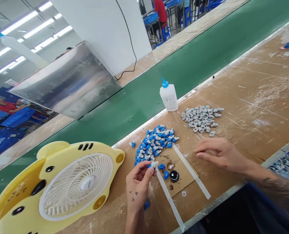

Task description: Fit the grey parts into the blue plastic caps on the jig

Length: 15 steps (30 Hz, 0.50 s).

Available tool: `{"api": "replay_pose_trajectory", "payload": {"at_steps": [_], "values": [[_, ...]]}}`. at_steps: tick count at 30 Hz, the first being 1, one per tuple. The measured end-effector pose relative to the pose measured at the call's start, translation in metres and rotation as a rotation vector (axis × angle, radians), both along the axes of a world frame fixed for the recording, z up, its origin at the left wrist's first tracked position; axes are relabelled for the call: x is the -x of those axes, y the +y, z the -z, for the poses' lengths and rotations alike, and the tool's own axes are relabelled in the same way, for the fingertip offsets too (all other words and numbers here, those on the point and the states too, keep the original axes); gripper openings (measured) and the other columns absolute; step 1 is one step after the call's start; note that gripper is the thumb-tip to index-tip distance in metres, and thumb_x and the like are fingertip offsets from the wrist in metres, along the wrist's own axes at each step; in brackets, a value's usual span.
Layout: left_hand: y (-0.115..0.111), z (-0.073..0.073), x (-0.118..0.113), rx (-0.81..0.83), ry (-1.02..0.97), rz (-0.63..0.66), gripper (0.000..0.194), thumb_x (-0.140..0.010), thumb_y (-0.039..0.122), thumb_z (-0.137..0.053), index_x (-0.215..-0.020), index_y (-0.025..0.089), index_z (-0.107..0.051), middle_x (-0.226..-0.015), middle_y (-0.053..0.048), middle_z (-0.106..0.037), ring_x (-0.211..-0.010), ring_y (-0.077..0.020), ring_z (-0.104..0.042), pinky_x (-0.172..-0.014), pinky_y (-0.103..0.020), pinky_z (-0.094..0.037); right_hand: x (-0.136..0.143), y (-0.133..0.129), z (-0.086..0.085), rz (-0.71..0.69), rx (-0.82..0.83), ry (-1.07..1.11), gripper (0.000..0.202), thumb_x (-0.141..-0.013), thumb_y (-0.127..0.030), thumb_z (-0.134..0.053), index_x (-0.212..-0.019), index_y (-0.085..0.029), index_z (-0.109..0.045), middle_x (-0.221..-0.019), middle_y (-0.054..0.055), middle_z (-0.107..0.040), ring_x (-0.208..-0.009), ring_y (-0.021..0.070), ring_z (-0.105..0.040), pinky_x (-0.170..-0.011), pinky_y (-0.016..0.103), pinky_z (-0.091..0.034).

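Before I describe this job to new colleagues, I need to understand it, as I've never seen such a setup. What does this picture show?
There is no machine, just a person's two bare hands. The one picture comes from a camera on their head, looking forward and down. The left hand pinches a small pale piece. The right hand is near a pile of grey pieces; I can't make out anything in it. The brown tabletop also bears a heap of blue-and-grey pieces, a bottle with a blue tip, a yellow animal-faced fan, and taped-down cardboard with a round black thing on it.
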<state>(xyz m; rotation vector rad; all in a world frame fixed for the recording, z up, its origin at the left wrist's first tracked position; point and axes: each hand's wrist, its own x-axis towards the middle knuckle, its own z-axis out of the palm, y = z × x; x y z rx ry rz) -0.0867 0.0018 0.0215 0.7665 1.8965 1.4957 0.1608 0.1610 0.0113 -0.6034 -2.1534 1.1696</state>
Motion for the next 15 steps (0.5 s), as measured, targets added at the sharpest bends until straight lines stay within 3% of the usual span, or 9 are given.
{"api": "replay_pose_trajectory", "payload": {"at_steps": [4,7,11,15], "values": [[0.005,-0.006,-0.031,-0.039,-0.016,-0.014,0.034,-0.062,0.041,-0.087,-0.084,0.016,-0.079,-0.065,-0.005,-0.074,-0.056,-0.0191,-0.070,-0.055,-0.028,-0.060,0.039,-0.021,-0.010,-0.167,0.030,0.123,0.027,-0.096,-0.040,-0.063,-0.102,-0.016,-0.073,-0.086,0.007,-0.075,-0.076,0.0155,-0.069,-0.071,0.025,-0.055],[0.006,-0.008,-0.033,-0.050,0.025,-0.065,0.037,-0.060,0.039,-0.088,-0.089,0.018,-0.080,-0.073,-0.005,-0.077,-0.058,-0.0186,-0.071,-0.056,-0.027,-0.061,0.042,-0.019,-0.004,-0.143,-0.066,0.123,0.022,-0.097,-0.034,-0.061,-0.103,-0.017,-0.073,-0.088,0.007,-0.074,-0.078,0.0159,-0.068,-0.073,0.026,-0.055],[0.006,-0.005,0.000,0.019,0.194,-0.045,0.028,-0.062,0.041,-0.084,-0.080,0.019,-0.080,-0.073,-0.007,-0.078,-0.064,-0.0219,-0.073,-0.060,-0.030,-0.062,0.008,0.009,0.016,0.084,-0.265,-0.059,0.021,-0.098,-0.029,-0.054,-0.099,-0.021,-0.074,-0.088,0.008,-0.071,-0.080,0.0195,-0.068,-0.074,0.030,-0.055],[0.015,0.000,0.043,0.114,0.455,0.068,0.025,-0.070,0.041,-0.073,-0.085,0.021,-0.081,-0.079,-0.008,-0.079,-0.067,-0.0231,-0.074,-0.063,-0.033,-0.062,-0.029,0.038,0.040,0.279,-0.364,-0.344,0.026,-0.094,-0.034,-0.054,-0.100,-0.020,-0.075,-0.096,0.010,-0.068,-0.078,0.0227,-0.067,-0.075,0.036,-0.056]]}}
